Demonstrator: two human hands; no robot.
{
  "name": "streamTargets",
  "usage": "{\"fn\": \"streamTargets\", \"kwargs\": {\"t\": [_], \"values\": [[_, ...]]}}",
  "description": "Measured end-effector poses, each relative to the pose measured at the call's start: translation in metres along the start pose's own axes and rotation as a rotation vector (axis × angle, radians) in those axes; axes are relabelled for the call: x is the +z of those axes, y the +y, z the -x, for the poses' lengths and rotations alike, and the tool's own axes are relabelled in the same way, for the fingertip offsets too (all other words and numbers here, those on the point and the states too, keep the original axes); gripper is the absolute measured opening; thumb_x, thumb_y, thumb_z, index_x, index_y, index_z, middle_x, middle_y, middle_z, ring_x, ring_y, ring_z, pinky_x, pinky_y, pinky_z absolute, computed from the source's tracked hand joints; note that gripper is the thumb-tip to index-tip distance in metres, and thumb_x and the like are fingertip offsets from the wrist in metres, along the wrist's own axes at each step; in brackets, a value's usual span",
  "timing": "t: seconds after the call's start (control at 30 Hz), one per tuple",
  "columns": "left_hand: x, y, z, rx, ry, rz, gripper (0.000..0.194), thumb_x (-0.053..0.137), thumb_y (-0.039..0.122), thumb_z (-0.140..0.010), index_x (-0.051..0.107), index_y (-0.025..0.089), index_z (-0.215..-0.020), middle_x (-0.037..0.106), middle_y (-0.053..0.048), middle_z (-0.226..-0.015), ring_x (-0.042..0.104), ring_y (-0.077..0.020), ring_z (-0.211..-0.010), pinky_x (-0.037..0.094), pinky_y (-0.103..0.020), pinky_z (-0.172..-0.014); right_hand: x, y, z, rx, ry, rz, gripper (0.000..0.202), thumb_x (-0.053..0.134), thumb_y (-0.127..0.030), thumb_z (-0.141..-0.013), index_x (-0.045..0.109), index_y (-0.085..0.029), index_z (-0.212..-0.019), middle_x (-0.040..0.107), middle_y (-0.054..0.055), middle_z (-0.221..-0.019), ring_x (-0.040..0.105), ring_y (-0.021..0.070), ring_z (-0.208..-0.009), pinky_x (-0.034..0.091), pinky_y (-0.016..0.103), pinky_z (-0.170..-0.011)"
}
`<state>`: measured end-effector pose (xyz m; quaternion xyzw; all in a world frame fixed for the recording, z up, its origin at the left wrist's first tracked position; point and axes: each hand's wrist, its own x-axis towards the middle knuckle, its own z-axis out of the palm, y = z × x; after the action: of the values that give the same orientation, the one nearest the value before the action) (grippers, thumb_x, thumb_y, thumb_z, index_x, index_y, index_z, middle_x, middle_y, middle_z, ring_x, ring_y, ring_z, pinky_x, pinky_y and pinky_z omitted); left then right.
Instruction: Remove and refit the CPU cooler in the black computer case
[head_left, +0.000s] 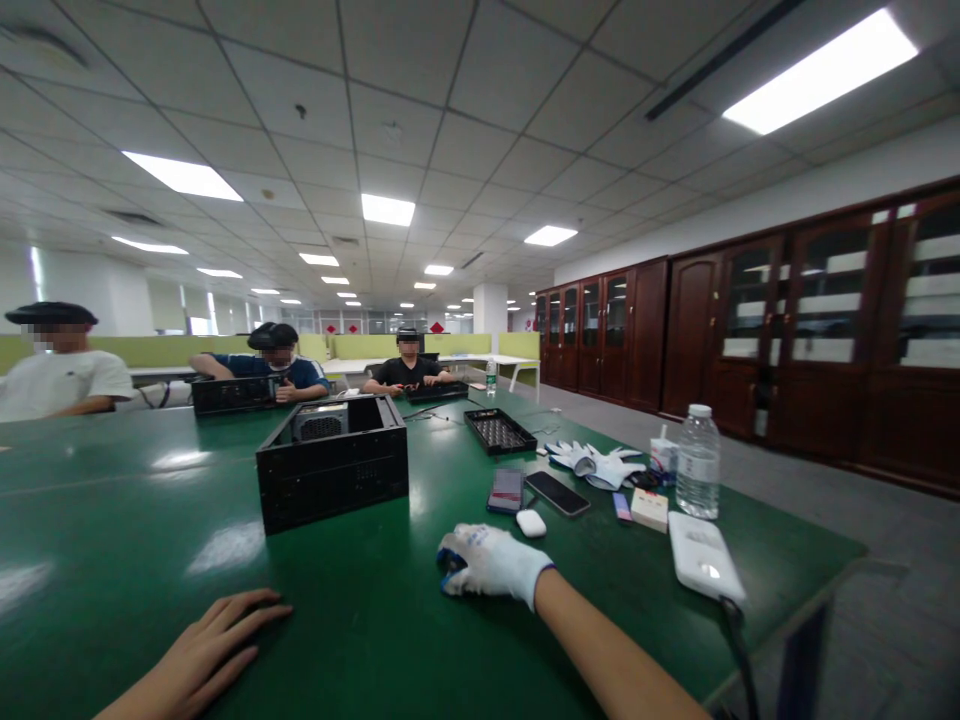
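Note:
My left hand (206, 655), bare, rests on the green table (337, 620) at the lower left with its fingers spread. My right hand (491, 563) wears a white and blue work glove and rests on the table right of centre. Its fingers are curled inward, and what they hold, if anything, is hidden. Just beyond it sit a white earphone case (531, 523), a dark phone (556, 493) and another phone-like device (505, 490). An open black computer case (334, 470) stands ahead, between my two hands and farther back.
White gloves (596, 464), a small box (649, 509), a water bottle (698, 465) and a white power bank (705, 556) with a cable lie on the right. A black tray-like panel (499, 432) lies farther back. Three people sit across the table, two with black cases.

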<state>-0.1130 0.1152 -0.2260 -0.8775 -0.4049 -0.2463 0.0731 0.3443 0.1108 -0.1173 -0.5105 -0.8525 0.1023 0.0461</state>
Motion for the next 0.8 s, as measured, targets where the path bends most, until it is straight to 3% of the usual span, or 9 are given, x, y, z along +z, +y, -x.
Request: {"fn": "streamTargets", "kwargs": {"t": [0.57,0.8], "values": [[0.011,-0.006,0.004,-0.047,0.000,0.011,0.039,0.045,0.044,-0.108,0.063,0.043,-0.143,0.066,-0.002,-0.145,0.065,-0.0288,-0.129,0.057,-0.045,-0.109,-0.005,-0.008,0.004,-0.002,-0.020,0.028,0.056,0.080,-0.053,-0.078,0.071,-0.032,-0.129,0.073,0.007,-0.128,0.072,0.0325,-0.112,0.057,0.036,-0.083],[0.008,-0.005,0.004,-0.046,-0.005,0.002,0.039,0.046,0.041,-0.108,0.063,0.044,-0.143,0.066,-0.001,-0.146,0.064,-0.0281,-0.130,0.056,-0.045,-0.111,-0.007,-0.008,0.005,-0.013,-0.023,0.022,0.058,0.079,-0.053,-0.079,0.070,-0.031,-0.132,0.071,0.010,-0.130,0.071,0.0350,-0.114,0.058,0.040,-0.086]]}}
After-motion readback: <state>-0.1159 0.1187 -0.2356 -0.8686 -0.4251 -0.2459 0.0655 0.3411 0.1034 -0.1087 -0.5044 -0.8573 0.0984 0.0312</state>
